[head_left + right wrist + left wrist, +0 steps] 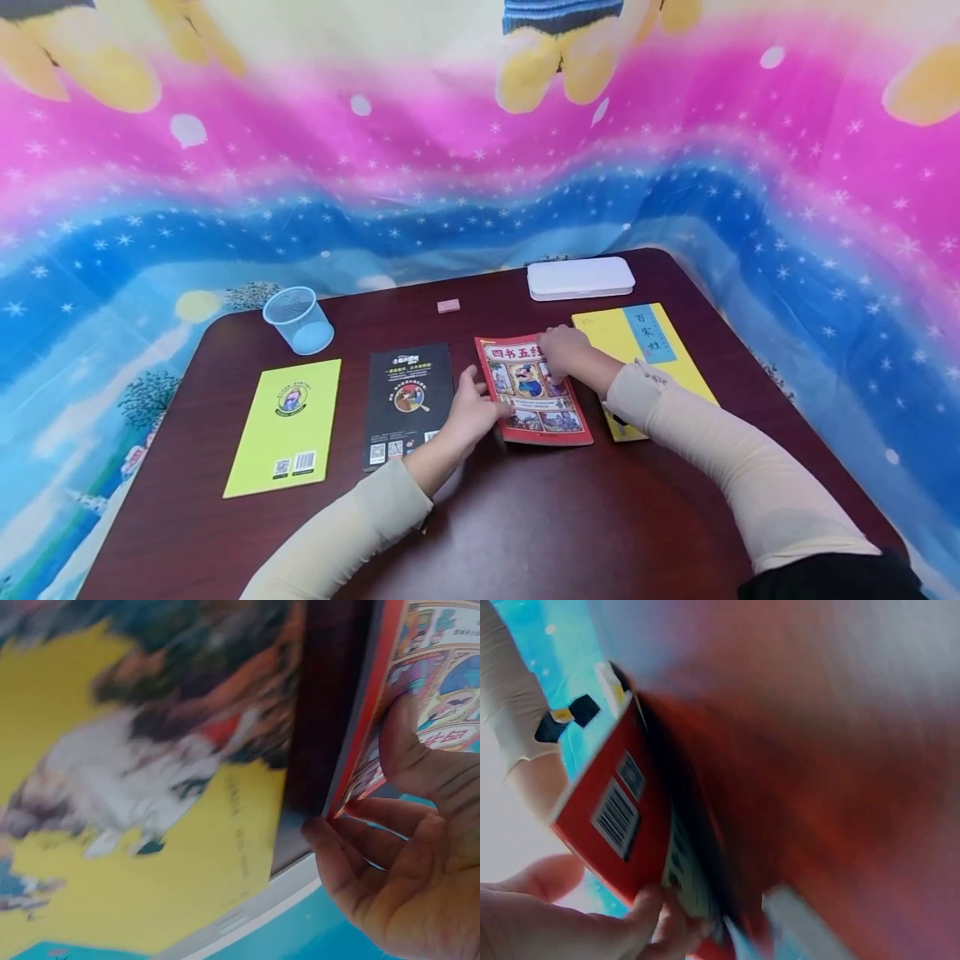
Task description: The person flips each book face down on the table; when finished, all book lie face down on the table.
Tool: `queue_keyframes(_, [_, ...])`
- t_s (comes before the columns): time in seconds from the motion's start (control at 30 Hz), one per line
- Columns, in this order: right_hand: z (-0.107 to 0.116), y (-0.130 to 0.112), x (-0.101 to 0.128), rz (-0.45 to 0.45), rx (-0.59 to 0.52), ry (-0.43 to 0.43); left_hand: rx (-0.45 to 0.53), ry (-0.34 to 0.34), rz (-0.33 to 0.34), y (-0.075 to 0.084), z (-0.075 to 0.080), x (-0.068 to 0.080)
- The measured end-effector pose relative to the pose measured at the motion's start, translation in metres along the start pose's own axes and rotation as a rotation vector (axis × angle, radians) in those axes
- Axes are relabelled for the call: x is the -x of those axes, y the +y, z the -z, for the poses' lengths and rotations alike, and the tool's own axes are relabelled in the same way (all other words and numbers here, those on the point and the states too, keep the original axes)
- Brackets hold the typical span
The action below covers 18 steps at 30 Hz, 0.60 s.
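Red comic-cover book (532, 390) lies near the middle of the dark wooden table (570, 533), between a black book (408, 404) at its 9 o'clock and a yellow book (651, 358) at its 3 o'clock. It is a thin softcover, so it is judged light and flexible, likely to sag if lifted by one corner; its glossy cover may slide on the smooth tabletop. The long edges offer the surest hold, one hand to each side.

Left hand (471, 412) meets the book's left edge, fingers curled about it; the left wrist view shows the fingertips (656, 915) under the barcode side, with that edge raised off the table. Right hand (566, 352) sits at the book's upper right corner; the right wrist view shows its thumb (409, 750) on the printed cover and its fingers tucked beneath, a pinch grip. Both forearms, in cream sleeves, reach in from 6 o'clock.

Farther off: a white case (580, 277) at 12 o'clock, a small eraser (448, 306) at 11 o'clock, and a clear cup (298, 320) and a lime-green book (288, 425) toward 9 o'clock.
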State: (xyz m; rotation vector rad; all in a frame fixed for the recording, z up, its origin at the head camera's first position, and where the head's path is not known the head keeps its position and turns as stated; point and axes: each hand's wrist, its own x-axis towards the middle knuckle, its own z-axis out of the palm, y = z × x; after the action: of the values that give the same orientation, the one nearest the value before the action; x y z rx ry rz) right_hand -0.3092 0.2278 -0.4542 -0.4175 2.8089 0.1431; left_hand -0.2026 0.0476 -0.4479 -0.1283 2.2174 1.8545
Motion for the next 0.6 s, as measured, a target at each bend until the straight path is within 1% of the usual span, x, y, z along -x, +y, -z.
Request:
queue_keyframes(0.1, [0.0006, 0.0037, 0.0014, 0.003, 0.037, 0.012, 0.048, -0.009, 0.081, -0.0024, -0.0007, -0.0008])
queue_keyframes(0.17, [-0.0002, 0.0054, 0.0020, 0.016, 0.035, 0.019, 0.075, -0.026, 0.105, -0.0039, -0.0004, -0.0007])
queue_keyframes(0.23, [-0.0008, 0.0067, 0.0024, 0.029, 0.032, 0.027, 0.110, -0.061, 0.116, -0.0043, 0.0003, 0.0001])
queue_keyframes(0.4, [-0.0007, 0.0086, 0.0028, 0.030, 0.028, 0.047, 0.180, -0.146, 0.114, -0.0022, 0.0023, 0.0026])
queue_keyframes(0.53, [0.0002, 0.0088, 0.0022, 0.034, 0.020, 0.040, 0.203, -0.169, 0.085, -0.0018, 0.0034, 0.0035])
queue_keyframes(0.6, [0.0005, 0.0089, 0.0014, 0.036, -0.001, 0.031, 0.207, -0.179, 0.054, -0.0023, 0.0042, 0.0035])
